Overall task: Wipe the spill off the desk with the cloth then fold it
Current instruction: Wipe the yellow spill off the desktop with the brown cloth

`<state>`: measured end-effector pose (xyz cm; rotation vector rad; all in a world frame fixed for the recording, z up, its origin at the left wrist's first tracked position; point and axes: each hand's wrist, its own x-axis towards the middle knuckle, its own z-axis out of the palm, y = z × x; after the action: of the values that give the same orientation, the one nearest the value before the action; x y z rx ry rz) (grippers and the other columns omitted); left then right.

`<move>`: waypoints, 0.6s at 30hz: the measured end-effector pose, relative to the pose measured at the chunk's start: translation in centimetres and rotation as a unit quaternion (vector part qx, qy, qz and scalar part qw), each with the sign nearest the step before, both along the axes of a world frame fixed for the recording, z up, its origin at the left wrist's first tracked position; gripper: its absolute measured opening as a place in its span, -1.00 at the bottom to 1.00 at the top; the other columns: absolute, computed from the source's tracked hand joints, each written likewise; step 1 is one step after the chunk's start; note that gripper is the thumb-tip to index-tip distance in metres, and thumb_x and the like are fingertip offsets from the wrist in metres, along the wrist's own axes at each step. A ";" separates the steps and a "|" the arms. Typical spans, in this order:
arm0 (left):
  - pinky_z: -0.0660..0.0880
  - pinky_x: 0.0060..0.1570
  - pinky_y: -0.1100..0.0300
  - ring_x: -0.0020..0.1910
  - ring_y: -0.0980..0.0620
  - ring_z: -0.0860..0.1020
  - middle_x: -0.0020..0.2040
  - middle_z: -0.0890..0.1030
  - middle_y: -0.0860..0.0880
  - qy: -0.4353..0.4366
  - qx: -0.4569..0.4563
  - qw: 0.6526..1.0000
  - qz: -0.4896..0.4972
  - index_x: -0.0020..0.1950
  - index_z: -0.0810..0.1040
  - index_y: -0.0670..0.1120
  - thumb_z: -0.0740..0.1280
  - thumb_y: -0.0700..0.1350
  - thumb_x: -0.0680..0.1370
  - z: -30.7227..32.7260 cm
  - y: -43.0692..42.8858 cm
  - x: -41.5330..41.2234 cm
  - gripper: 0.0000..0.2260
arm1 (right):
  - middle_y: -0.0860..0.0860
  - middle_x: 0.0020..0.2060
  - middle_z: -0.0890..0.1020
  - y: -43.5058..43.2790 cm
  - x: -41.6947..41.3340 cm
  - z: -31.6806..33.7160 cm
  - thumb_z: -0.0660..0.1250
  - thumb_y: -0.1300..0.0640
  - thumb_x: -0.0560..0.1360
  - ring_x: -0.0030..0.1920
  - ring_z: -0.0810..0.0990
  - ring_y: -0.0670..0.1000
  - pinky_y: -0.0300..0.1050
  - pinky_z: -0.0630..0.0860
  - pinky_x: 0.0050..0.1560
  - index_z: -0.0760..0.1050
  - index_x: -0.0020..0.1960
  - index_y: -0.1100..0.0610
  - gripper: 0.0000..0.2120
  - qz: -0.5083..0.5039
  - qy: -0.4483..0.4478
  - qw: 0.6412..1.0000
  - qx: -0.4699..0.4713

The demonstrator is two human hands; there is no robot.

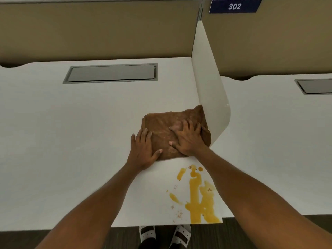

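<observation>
A brown cloth (161, 124) lies flat on the white desk (71, 132), its right edge against the white divider panel. My left hand (142, 150) rests flat on the cloth's left near corner, fingers spread. My right hand (187, 138) presses flat on the cloth's right half, fingers apart. A yellow-orange spill (199, 200) with streaks and drops covers the desk near its front edge, below the cloth and between my forearms. The cloth does not touch the spill.
A curved white divider (210, 83) stands upright right of the cloth, separating a second desk (269, 141). A grey cable hatch (111, 73) is set in the desk at the back. Beige partition walls rise behind, with a blue "302" sign (234, 6). Feet in white sandals (165, 234) stand below the desk edge.
</observation>
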<state>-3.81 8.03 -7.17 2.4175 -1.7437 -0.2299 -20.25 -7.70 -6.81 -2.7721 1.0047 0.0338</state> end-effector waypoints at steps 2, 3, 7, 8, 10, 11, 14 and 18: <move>0.09 0.41 -0.29 0.47 -0.28 0.18 0.47 0.26 -0.30 -0.012 0.019 1.000 -0.003 0.45 0.25 -0.26 0.01 0.34 0.51 0.0 0.2 -0.3 -0.22 | 0.25 0.47 0.14 0.3 -0.1 0.0 0.03 -0.41 0.45 0.48 -0.01 0.32 0.54 -0.10 0.32 0.14 0.46 -0.22 -0.37 0.003 0.006 1.000 -0.002; 0.09 0.42 -0.28 0.48 -0.28 0.17 0.47 0.26 -0.30 -0.020 0.031 0.999 -0.003 0.45 0.24 -0.27 0.00 0.33 0.51 -0.1 0.3 -0.5 -0.22 | 0.25 0.47 0.14 0.5 -0.2 0.1 0.04 -0.40 0.46 0.48 -0.01 0.32 0.54 -0.09 0.32 0.14 0.46 -0.21 -0.38 0.004 0.009 1.000 -0.003; 0.07 0.45 -0.24 0.47 -0.30 0.18 0.47 0.26 -0.33 -0.036 0.055 0.998 -0.013 0.45 0.23 -0.30 -0.04 0.32 0.51 0.0 0.5 -0.8 -0.21 | 0.24 0.47 0.12 1.0 -0.6 0.3 0.05 -0.37 0.48 0.47 0.00 0.31 0.54 -0.07 0.31 0.12 0.47 -0.18 -0.38 0.011 0.023 1.000 -0.006; 0.06 0.46 -0.22 0.47 -0.30 0.19 0.46 0.26 -0.34 -0.041 0.057 0.997 -0.020 0.45 0.23 -0.30 -0.04 0.32 0.51 0.1 0.5 -0.8 -0.21 | 0.24 0.46 0.12 1.2 -0.8 0.3 0.04 -0.37 0.48 0.47 0.00 0.31 0.54 -0.07 0.31 0.12 0.48 -0.18 -0.38 0.013 0.026 1.000 -0.007; 0.07 0.48 -0.18 0.46 -0.30 0.21 0.45 0.28 -0.35 -0.053 0.059 0.996 -0.037 0.44 0.25 -0.30 -0.04 0.32 0.52 0.4 0.7 -0.7 -0.22 | 0.24 0.46 0.12 1.6 -1.2 0.3 0.04 -0.36 0.48 0.47 0.00 0.32 0.55 -0.06 0.31 0.12 0.48 -0.17 -0.39 0.017 0.029 0.999 -0.006; 0.08 0.48 -0.17 0.45 -0.30 0.22 0.45 0.29 -0.35 -0.056 0.062 0.996 -0.043 0.44 0.26 -0.30 -0.04 0.32 0.52 0.5 0.9 -0.7 -0.22 | 0.24 0.47 0.12 1.9 -1.5 0.3 0.04 -0.35 0.49 0.47 0.00 0.32 0.55 -0.06 0.31 0.12 0.48 -0.17 -0.39 0.019 0.031 0.999 -0.004; 0.10 0.48 -0.16 0.45 -0.30 0.21 0.45 0.29 -0.35 -0.057 0.072 0.995 -0.051 0.45 0.25 -0.29 -0.06 0.31 0.52 0.6 1.8 -1.3 -0.22 | 0.25 0.47 0.12 2.6 -2.2 0.3 0.02 -0.35 0.49 0.47 0.00 0.32 0.55 -0.07 0.31 0.11 0.49 -0.16 -0.38 0.027 0.038 0.999 -0.003; 0.10 0.47 -0.16 0.46 -0.31 0.21 0.44 0.29 -0.36 -0.050 0.068 0.996 -0.043 0.44 0.27 -0.31 -0.04 0.30 0.52 0.5 3.2 -2.6 -0.23 | 0.23 0.48 0.13 3.8 -3.5 0.3 -0.01 -0.36 0.49 0.47 0.02 0.31 0.55 -0.03 0.30 0.08 0.49 -0.15 -0.37 0.041 0.047 0.998 -0.014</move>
<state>-6.45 11.26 -6.64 2.4894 -1.9371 -0.2506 -23.79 -3.93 -6.47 -2.8607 0.9182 0.1652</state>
